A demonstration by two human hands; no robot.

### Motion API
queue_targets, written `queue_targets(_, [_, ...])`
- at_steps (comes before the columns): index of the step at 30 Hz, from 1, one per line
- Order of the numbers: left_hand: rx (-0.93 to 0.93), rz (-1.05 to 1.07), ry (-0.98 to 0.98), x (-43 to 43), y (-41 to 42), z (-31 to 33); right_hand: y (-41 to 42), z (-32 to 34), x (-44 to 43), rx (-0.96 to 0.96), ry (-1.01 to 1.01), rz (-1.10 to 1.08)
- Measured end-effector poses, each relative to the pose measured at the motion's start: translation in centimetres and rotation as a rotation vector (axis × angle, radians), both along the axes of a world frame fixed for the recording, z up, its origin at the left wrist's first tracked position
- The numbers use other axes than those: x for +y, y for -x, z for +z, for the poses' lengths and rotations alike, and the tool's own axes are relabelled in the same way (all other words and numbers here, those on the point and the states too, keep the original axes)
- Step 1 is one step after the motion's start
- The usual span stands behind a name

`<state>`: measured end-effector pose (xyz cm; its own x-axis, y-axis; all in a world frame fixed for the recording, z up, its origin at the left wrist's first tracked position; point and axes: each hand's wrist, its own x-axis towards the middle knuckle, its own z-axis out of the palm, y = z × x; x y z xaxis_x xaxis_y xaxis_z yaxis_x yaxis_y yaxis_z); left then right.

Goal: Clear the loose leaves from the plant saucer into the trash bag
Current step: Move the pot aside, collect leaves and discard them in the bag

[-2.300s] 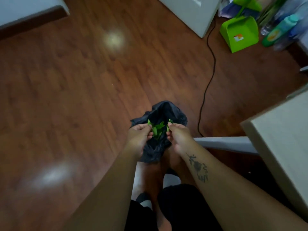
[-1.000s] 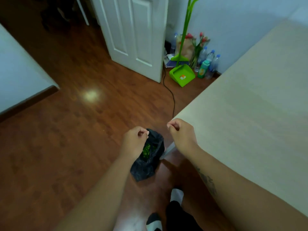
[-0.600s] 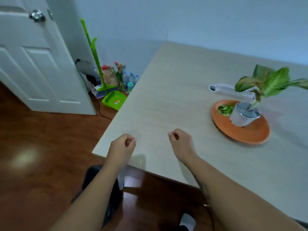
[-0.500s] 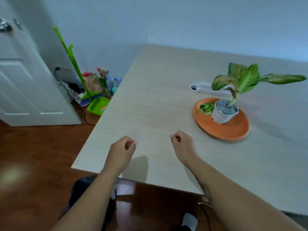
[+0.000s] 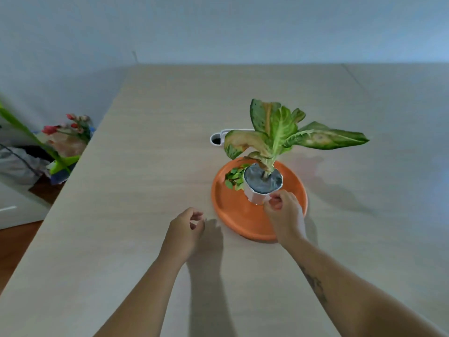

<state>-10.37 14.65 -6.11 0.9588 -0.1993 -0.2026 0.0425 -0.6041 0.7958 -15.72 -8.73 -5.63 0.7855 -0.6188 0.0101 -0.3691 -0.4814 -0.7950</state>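
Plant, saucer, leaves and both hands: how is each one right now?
plant pot: upright on the saucer.
saucer: flat on the table.
loose leaves: heaped left of the pot.
right hand: fingertips at the pot's base.
left hand: loosely curled, empty.

A pale wood-grain bench (image 5: pixel 150 166) fills most of the room ahead, its far edge against a plain blue-grey wall (image 5: pixel 218 27). Left of the bench lies reddish-brown wooden floor (image 5: pixel 9 249), softly and evenly lit.
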Motion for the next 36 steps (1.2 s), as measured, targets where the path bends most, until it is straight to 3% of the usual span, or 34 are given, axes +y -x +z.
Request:
queue_targets(10, [0.047,0.095,-0.014,-5.9,-4.0,-1.4,-2.9,-1.7,-2.7,-0.001,-0.010,0.142])
queue_targets(17, [0.089,0.103,-0.007,-6.2,-6.8,-2.7,-4.2,-2.5,-1.6,-0.083,-0.056,0.060])
queue_targets(32, [0.672,0.275,0.342,-6.4,-3.0,-2.4,-4.1,1.1,-3.0,-0.061,-0.127,-0.077])
queue_targets(36, [0.566,0.264,0.258,-6.5,-4.9,-2.2,-3.2,1.7,-3.8,-0.025,-0.115,-0.117])
